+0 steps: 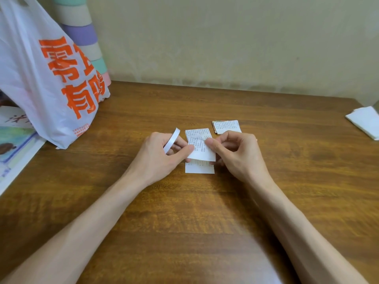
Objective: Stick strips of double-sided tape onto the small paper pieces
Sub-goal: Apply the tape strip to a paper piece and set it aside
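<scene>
Wooden surface [205, 222] fills the view, with a white plastic bag [41, 78] printed in orange standing at its far left corner. Both hands meet near the middle. The left hand [162, 158] pinches the left side of a printed paper piece [202, 150] between thumb and fingers, and the right hand [235, 154] pinches its right side. A second paper piece [199, 169] lies flat beneath it, toward the near edge. A stack of paper pieces [226, 126] sits just beyond the right hand. A white tape roll [171, 140] rings a left finger.
</scene>
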A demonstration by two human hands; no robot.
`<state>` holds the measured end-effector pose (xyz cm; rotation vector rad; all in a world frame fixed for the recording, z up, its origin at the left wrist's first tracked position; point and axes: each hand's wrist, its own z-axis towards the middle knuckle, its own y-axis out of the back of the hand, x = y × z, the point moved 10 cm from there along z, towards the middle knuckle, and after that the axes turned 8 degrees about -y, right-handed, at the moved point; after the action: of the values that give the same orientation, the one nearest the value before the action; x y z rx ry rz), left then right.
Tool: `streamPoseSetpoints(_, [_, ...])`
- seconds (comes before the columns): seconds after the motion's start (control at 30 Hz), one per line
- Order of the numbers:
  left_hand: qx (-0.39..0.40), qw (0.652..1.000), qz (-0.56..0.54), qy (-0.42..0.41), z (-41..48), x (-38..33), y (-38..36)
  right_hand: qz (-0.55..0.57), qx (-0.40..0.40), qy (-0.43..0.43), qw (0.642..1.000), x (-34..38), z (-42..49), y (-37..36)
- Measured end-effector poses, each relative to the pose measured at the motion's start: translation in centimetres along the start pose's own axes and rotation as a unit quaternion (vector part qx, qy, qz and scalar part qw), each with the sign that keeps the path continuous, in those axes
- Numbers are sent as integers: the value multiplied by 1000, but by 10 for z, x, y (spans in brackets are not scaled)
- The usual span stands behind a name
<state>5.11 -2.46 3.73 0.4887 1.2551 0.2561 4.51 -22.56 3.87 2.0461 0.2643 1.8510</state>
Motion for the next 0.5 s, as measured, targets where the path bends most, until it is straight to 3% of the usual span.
streamPoseSetpoints(0.13, [-6, 1000, -9, -2, 1, 0, 3, -3, -1, -12, 1000, -4, 4, 7])
streamPoseSetpoints(0.27, [-37, 997, 61, -11, 5, 3, 19, -16, 40, -52, 998, -16, 5, 6])
streamPoseSetpoints(0.37, [13, 994, 110, -4, 8, 6, 17, -27, 57, -57, 996, -20, 5, 2])
streamPoseSetpoints(0.5, [93, 991, 94, 1, 7, 5, 7, -39, 73, -61, 995, -20, 5, -4])
